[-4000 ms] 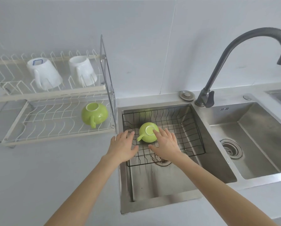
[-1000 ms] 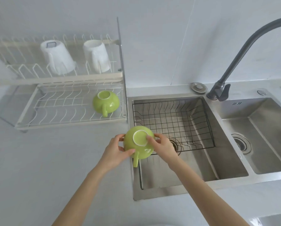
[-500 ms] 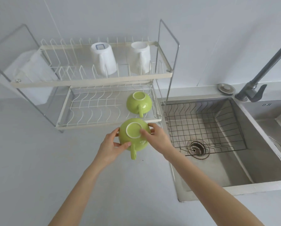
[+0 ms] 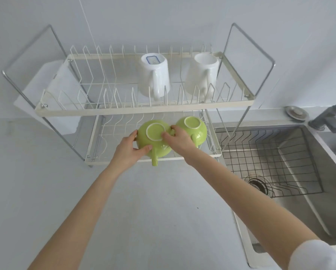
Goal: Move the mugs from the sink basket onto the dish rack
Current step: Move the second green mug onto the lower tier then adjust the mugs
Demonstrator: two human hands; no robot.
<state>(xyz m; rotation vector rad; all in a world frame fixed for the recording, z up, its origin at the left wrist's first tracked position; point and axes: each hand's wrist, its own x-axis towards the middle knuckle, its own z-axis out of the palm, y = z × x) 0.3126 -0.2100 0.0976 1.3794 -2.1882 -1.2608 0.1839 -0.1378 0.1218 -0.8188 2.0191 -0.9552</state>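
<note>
A green mug (image 4: 154, 136) is upside down over the lower tier of the white dish rack (image 4: 97, 152), its handle pointing toward me past the front rail. My left hand (image 4: 127, 152) grips its left side and my right hand (image 4: 179, 140) grips its right side. A second green mug (image 4: 194, 127) stands upside down on the lower tier, just to the right and touching or nearly touching the held one. Two white mugs (image 4: 155, 76) (image 4: 201, 74) sit inverted on the upper tier. The black wire sink basket (image 4: 268, 156) holds no mugs.
A steel sink (image 4: 307, 211) with a drain lies at right, and a grey faucet base (image 4: 327, 119) stands behind it. A round metal cap (image 4: 296, 113) rests on the counter edge. A white board (image 4: 58, 98) leans behind the rack's left side. Grey countertop (image 4: 153, 211) spreads below.
Both hands carried the green mug left from the sink basket, across the counter, and forward onto the rack's lower tier beside the other green mug. The view swung left.
</note>
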